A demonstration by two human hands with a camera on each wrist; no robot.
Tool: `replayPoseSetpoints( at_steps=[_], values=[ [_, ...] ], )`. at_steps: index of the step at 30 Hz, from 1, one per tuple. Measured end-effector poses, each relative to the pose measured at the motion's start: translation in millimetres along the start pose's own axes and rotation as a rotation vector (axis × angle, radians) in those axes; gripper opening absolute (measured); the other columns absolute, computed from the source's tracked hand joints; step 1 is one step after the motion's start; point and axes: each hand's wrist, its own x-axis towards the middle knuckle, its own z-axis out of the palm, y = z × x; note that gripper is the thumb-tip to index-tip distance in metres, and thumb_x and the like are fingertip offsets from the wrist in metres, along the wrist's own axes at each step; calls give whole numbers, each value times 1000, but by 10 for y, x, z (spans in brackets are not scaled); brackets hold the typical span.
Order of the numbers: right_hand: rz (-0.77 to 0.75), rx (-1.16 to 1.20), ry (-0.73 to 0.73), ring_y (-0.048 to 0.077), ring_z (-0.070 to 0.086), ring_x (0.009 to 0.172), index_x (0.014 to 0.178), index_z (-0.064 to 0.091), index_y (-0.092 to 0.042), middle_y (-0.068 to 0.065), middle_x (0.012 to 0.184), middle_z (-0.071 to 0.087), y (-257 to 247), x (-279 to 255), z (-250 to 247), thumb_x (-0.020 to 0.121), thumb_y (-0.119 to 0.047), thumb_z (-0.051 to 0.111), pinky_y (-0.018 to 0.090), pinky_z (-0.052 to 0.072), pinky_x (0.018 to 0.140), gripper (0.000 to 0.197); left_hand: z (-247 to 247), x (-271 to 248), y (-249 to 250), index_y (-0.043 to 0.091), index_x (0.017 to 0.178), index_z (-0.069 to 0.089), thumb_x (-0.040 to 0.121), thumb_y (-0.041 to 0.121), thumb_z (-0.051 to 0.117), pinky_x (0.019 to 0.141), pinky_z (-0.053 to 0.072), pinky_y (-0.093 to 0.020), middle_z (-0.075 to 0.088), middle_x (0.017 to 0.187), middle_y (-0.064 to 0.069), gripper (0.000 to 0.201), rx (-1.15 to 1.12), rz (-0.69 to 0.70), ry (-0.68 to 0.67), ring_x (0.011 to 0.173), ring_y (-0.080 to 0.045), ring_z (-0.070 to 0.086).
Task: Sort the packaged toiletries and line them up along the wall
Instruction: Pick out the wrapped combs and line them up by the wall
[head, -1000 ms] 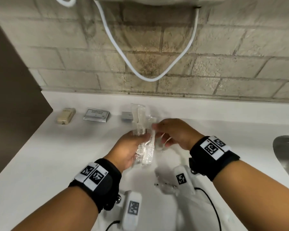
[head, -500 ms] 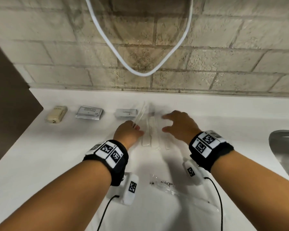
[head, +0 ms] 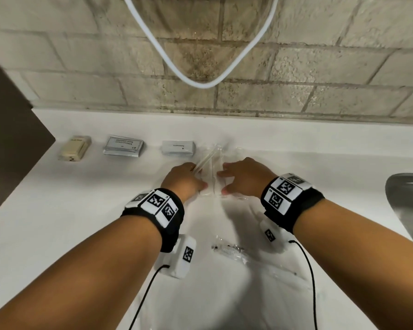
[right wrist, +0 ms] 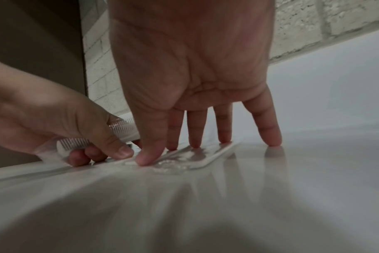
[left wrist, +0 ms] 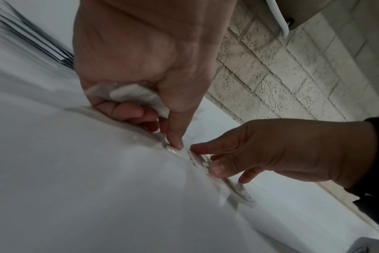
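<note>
A tan soap bar (head: 74, 148), grey shampoo sachets (head: 123, 146) and a toothpaste box (head: 178, 148) lie in a row by the wall. Just right of them, my left hand (head: 188, 179) grips a clear-wrapped white comb (left wrist: 136, 95) with curled fingers, low over the counter. A second wrapped comb (right wrist: 206, 155) lies flat on the counter beside it. My right hand (right wrist: 206, 143) presses on this one with straight, spread fingertips. Both hands nearly touch.
A clear plastic packet (head: 229, 250) lies nearer me on the white counter (head: 57, 222). A steel sink (head: 408, 206) is at the right edge, a dark panel (head: 10, 127) at the left. A white cable (head: 200, 84) loops down the brick wall.
Both hands came down from mid-air to the counter near the wall. The right hand stopped pinching and now presses one wrapped comb flat; the left still holds the other.
</note>
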Motion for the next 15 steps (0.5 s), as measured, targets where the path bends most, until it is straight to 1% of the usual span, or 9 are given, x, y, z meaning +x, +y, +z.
replayPoseSetpoints(
  at_steps=[3, 7, 9, 10, 11, 13, 15],
  values=[
    [-17, -3, 7, 23, 35, 138, 137, 49, -38, -12, 147, 44, -3, -14, -9, 81, -51, 65, 41, 35, 110, 60, 19, 12, -20, 15, 109, 64, 73, 21, 76, 84, 53, -37, 69, 100, -8, 39, -3, 5, 17, 90, -28, 66],
    [-2, 6, 6, 22, 36, 137, 136, 50, -39, -10, 146, 46, -13, -2, 4, 78, -51, 67, 41, 37, 109, 61, 32, 30, -39, 16, 109, 63, 73, 22, 76, 84, 53, -37, 68, 101, -7, 39, 5, 2, 15, 90, -28, 65],
    [-12, 41, 0, 21, 33, 140, 138, 47, -38, -12, 151, 40, -7, -34, -1, 80, -48, 67, 40, 31, 113, 62, 27, 38, -59, 17, 110, 63, 73, 23, 76, 86, 53, -37, 69, 102, -6, 40, -4, -1, 6, 91, -27, 66],
    [-11, 87, 22, 18, 30, 142, 140, 45, -38, -13, 153, 35, 17, -65, -22, 82, -45, 67, 38, 27, 115, 63, 27, 43, -67, 18, 111, 63, 73, 24, 76, 86, 53, -37, 69, 102, -6, 40, -9, -2, 2, 92, -27, 65],
    [2, 143, 62, 16, 29, 143, 141, 44, -37, -15, 155, 31, 55, -94, -58, 84, -41, 67, 36, 25, 117, 62, 23, 50, -73, 19, 111, 62, 73, 24, 76, 87, 53, -37, 69, 102, -6, 41, -14, 0, -3, 92, -27, 65],
    [62, 190, 123, 13, 31, 141, 140, 46, -34, -17, 155, 29, 169, -148, -125, 87, -34, 66, 33, 25, 117, 57, 21, 57, -82, 19, 112, 62, 74, 25, 75, 87, 53, -38, 68, 102, -6, 41, -23, 2, -18, 91, -27, 66],
    [122, 117, 77, 13, 31, 141, 139, 48, -31, -16, 155, 31, 270, -174, -158, 87, -31, 67, 30, 25, 115, 55, 23, 63, -89, 19, 113, 61, 75, 26, 75, 86, 52, -37, 67, 104, -5, 41, -17, 9, -23, 92, -27, 65]
  ],
)
